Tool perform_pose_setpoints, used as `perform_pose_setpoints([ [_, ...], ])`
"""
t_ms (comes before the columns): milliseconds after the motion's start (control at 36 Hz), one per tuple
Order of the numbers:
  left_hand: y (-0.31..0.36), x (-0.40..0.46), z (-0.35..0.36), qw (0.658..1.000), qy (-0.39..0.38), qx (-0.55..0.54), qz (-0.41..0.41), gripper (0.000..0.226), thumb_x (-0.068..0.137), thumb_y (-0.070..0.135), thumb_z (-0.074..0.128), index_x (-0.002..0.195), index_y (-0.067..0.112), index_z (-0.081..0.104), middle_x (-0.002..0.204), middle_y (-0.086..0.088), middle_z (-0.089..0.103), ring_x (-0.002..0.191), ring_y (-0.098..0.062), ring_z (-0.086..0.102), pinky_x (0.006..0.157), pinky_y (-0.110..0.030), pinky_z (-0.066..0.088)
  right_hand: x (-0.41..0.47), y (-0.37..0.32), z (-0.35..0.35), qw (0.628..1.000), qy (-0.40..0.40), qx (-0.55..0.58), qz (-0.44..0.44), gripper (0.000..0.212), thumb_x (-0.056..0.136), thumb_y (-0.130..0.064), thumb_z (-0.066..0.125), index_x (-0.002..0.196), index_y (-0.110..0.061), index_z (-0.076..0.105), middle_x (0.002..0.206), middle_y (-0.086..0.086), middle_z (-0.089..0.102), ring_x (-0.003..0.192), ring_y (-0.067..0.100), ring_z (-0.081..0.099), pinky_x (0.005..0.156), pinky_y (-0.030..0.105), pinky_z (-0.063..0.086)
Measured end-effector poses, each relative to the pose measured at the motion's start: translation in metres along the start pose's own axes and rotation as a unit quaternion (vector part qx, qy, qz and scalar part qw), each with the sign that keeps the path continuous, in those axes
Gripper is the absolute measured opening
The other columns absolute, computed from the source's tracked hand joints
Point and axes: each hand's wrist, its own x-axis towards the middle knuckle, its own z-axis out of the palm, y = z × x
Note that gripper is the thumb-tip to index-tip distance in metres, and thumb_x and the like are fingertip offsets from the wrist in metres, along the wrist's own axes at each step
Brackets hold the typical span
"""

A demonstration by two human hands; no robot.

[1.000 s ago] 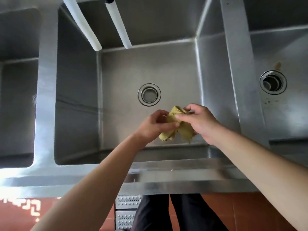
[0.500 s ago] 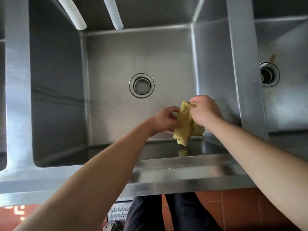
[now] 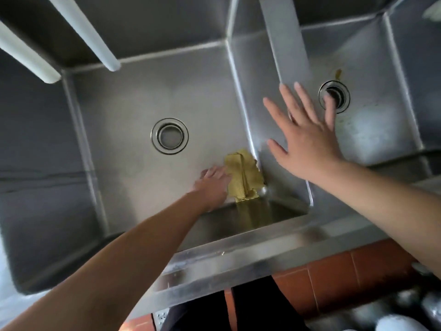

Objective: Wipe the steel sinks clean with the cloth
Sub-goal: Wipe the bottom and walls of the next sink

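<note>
A yellow cloth (image 3: 243, 175) lies on the floor of the middle steel sink (image 3: 133, 115), in its near right corner. My left hand (image 3: 213, 185) is down in that sink, pressing on the cloth's left edge with its fingers on it. Higher up, my right hand (image 3: 307, 137) is spread flat with fingers apart, holding nothing, over the steel divider (image 3: 286, 44) between the middle sink and the right sink (image 3: 372, 130). The middle sink's round drain (image 3: 169, 136) is left of the cloth.
The right sink has its own drain (image 3: 334, 96) with a brownish stain behind it. Two white pipes (image 3: 95, 37) hang over the middle sink's back left. The steel front rim (image 3: 238, 256) runs along the near side, with orange floor tiles (image 3: 334, 278) below.
My right hand has let go of the cloth and lifted open to the right. My left hand has carried the cloth down onto the sink floor. The camera has moved closer.
</note>
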Motion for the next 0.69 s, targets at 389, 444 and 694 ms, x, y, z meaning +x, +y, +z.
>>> perform_pose_setpoints([
  [389, 0.007, 0.067, 0.036, 0.927, -0.003, 0.277, 0.251, 0.068, 0.095, 0.05, 0.048, 0.154, 0.043, 0.014, 0.165, -0.004, -0.005, 0.15, -0.034, -0.015, 0.12, -0.054, -0.009, -0.024, -0.005, 0.032, 0.995, 0.099, -0.006, 0.028, 0.058, 0.093, -0.028, 0.044, 0.15, -0.019, 0.038, 0.161, 0.017, 0.02, 0.149, 0.038, 0.015, 0.116, 0.061, 0.016],
  [444, 0.007, 0.067, 0.036, 0.925, -0.009, 0.282, 0.256, 0.07, 0.095, 0.047, 0.048, 0.155, 0.042, 0.011, 0.165, -0.004, -0.007, 0.15, -0.034, -0.016, 0.12, -0.055, -0.008, -0.022, -0.006, 0.031, 0.996, 0.085, -0.014, 0.023, 0.058, 0.092, -0.025, 0.042, 0.15, -0.02, 0.037, 0.161, 0.019, 0.018, 0.149, 0.041, 0.013, 0.116, 0.062, 0.015],
  [694, -0.01, 0.042, 0.032, 0.926, -0.028, 0.294, 0.233, 0.071, 0.098, 0.042, 0.044, 0.155, 0.043, 0.002, 0.165, -0.002, -0.011, 0.151, -0.033, -0.014, 0.12, -0.054, -0.006, -0.021, -0.009, 0.028, 0.998, 0.037, -0.038, 0.021, 0.059, 0.09, -0.027, 0.039, 0.148, -0.02, 0.038, 0.161, 0.024, 0.013, 0.147, 0.047, 0.01, 0.113, 0.067, 0.015],
])
